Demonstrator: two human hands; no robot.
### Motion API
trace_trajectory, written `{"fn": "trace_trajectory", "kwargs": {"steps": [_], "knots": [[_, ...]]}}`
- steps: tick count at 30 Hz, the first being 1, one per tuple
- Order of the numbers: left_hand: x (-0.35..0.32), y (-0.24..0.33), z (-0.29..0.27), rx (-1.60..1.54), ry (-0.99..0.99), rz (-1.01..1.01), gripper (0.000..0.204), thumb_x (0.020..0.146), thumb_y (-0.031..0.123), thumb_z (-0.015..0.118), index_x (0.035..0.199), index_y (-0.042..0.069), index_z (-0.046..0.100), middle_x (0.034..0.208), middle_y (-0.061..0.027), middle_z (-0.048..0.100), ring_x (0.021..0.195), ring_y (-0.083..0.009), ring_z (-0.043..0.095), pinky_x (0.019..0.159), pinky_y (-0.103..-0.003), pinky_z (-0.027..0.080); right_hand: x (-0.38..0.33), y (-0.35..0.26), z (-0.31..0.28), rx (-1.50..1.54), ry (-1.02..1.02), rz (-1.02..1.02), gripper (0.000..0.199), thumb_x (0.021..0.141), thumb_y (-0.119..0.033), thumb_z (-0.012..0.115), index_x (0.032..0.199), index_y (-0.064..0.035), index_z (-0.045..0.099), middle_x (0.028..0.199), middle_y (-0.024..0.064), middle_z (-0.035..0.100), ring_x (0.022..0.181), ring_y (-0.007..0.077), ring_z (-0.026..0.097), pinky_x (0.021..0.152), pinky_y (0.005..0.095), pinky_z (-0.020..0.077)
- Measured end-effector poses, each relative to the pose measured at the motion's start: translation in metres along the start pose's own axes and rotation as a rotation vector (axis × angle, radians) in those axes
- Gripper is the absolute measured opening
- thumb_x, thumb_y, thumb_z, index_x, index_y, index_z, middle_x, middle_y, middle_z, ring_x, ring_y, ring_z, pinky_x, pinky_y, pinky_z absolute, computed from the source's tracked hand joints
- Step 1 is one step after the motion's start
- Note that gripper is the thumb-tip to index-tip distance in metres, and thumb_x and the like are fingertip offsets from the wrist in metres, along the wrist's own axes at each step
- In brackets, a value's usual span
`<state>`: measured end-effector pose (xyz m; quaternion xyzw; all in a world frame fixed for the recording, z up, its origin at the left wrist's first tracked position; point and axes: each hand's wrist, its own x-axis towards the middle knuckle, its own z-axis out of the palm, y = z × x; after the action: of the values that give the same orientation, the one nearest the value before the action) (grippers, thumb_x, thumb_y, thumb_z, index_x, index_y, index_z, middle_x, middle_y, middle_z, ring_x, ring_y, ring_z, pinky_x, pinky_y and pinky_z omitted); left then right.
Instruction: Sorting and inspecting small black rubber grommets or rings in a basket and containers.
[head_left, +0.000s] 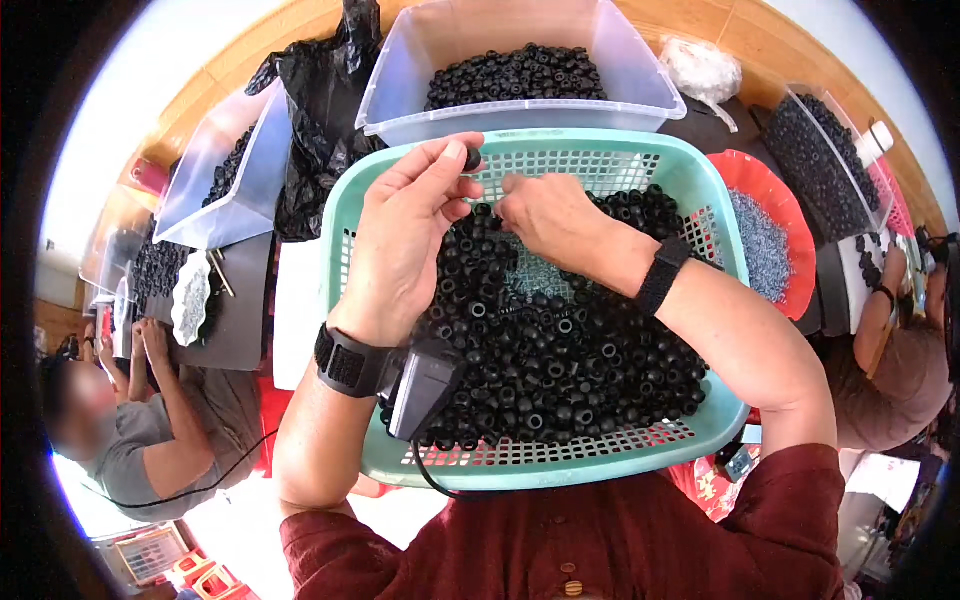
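A green plastic basket (735, 240) with lattice sides holds a heap of small, hollow, round black parts (560, 375). Over its far left side my left hand (405, 215) is raised, closed, with one small black part (472, 159) pinched between thumb and fingertip. My right hand (555, 222) reaches low over the heap, its fingers bent together beside the left hand. Whatever its fingertips grip, if anything, I cannot make out. Between the parts a patch of the lattice bottom (535, 275) shows. My left wrist wears a black strap with a boxy device (425, 388).
Beyond the basket stands a clear bin (640, 90) of black parts, with a black plastic bag (320, 110) to its left. A red dish (800, 270) of small grey pieces sits at the right. Co-workers sit left (180, 430) and right (900, 370), near more bins.
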<state>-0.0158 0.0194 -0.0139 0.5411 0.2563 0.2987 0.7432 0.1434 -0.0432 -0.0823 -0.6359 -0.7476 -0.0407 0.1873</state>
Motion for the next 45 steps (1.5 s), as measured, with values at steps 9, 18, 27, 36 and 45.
{"fn": "trace_trajectory", "kwargs": {"steps": [9, 18, 27, 36, 45], "knots": [[0.001, 0.001, 0.000, -0.069, -0.035, 0.006, 0.028, 0.093, 0.015, 0.055, 0.114, -0.003, 0.060, 0.097, -0.0036, 0.062, 0.084, -0.0096, 0.059, 0.076, -0.022, 0.046, 0.002, -0.002, 0.001, 0.107, 0.081, 0.090, 0.010, 0.072, -0.013, 0.062, 0.066, -0.0043, 0.063, 0.062, 0.0141, 0.059, 0.060, 0.0347, 0.060, 0.054, 0.0438, 0.0475], [-0.002, 0.002, 0.002, -0.074, -0.049, -0.004, 0.028, 0.092, 0.008, 0.055, 0.117, -0.004, 0.056, 0.100, -0.0055, 0.061, 0.088, -0.0109, 0.059, 0.079, -0.022, 0.047, 0.011, -0.010, -0.033, 0.191, 0.162, 0.172, 0.009, 0.073, -0.008, 0.064, 0.073, 0.0007, 0.062, 0.067, 0.0157, 0.062, 0.060, 0.0295, 0.063, 0.054, 0.0387, 0.0498], [-0.004, 0.001, 0.001, -0.086, -0.039, 0.024, 0.029, 0.091, 0.005, 0.055, 0.119, -0.002, 0.056, 0.108, -0.0060, 0.061, 0.092, -0.0122, 0.059, 0.082, -0.023, 0.045, 0.005, -0.022, -0.096, 0.750, 0.381, 0.241, 0.007, 0.075, -0.005, 0.067, 0.078, 0.0011, 0.065, 0.066, 0.0118, 0.065, 0.061, 0.0161, 0.066, 0.058, 0.0268, 0.0521], [-0.005, -0.001, 0.005, -0.085, -0.066, 0.000, 0.031, 0.089, 0.004, 0.058, 0.120, 0.001, 0.056, 0.109, -0.0059, 0.061, 0.096, -0.0146, 0.060, 0.085, -0.027, 0.047, 0.006, -0.015, -0.089, 0.811, 0.364, 0.120, 0.008, 0.075, -0.005, 0.067, 0.080, 0.0004, 0.065, 0.070, 0.0143, 0.065, 0.062, 0.0221, 0.066, 0.059, 0.0308, 0.0516], [-0.004, -0.001, 0.008, 0.035, -0.051, 0.071, 0.034, 0.088, 0.004, 0.059, 0.122, 0.001, 0.053, 0.109, -0.0070, 0.061, 0.099, -0.0144, 0.059, 0.086, -0.027, 0.047, 0.006, -0.018, -0.086, 0.686, 0.447, 0.033, 0.008, 0.074, -0.006, 0.065, 0.080, -0.0017, 0.067, 0.072, 0.0153, 0.064, 0.064, 0.0292, 0.064, 0.059, 0.0335, 0.0508]]}}
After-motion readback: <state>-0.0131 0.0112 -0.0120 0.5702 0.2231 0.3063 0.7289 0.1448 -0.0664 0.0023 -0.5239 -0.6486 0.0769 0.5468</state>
